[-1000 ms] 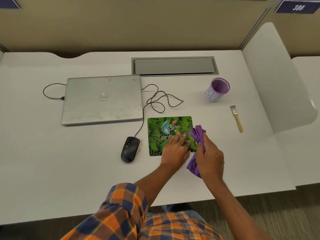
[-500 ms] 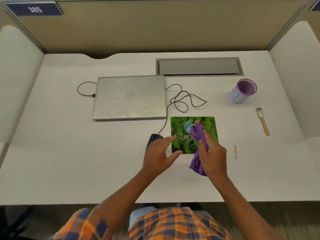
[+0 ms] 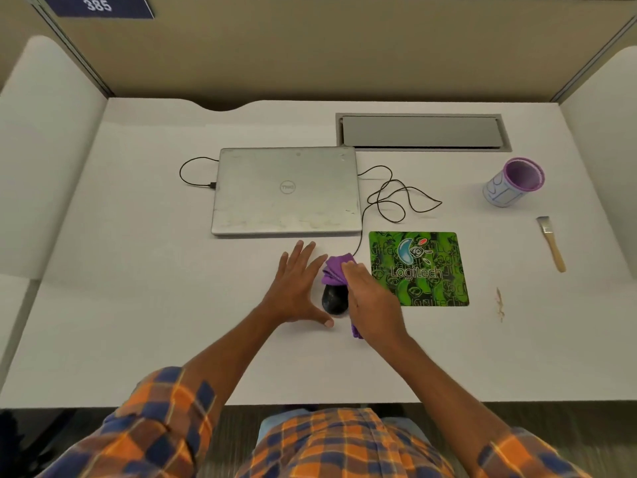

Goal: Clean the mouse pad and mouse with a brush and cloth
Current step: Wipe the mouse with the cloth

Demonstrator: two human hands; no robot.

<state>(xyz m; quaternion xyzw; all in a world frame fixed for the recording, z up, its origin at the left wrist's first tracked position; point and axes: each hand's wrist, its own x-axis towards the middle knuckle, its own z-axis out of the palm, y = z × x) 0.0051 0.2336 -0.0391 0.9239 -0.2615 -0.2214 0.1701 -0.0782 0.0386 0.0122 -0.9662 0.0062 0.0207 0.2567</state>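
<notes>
Head view: black mouse (image 3: 333, 301), dull and faintly speckled, lies on the white tabletop (image 3: 172, 305) just left of the green patterned mouse pad (image 3: 418, 269); its cord runs back past the closed silver laptop (image 3: 286, 191). Fingers of the right hand (image 3: 374, 301) are curled round a bunched purple cloth (image 3: 336, 269), which covers the mouse's far half. Just left of the mouse, the left hand (image 3: 296, 288) lies flat, fingers straight and spread, thumb by its near end; contact unclear. Wooden-handled brush (image 3: 551, 243) lies well right of the pad.
</notes>
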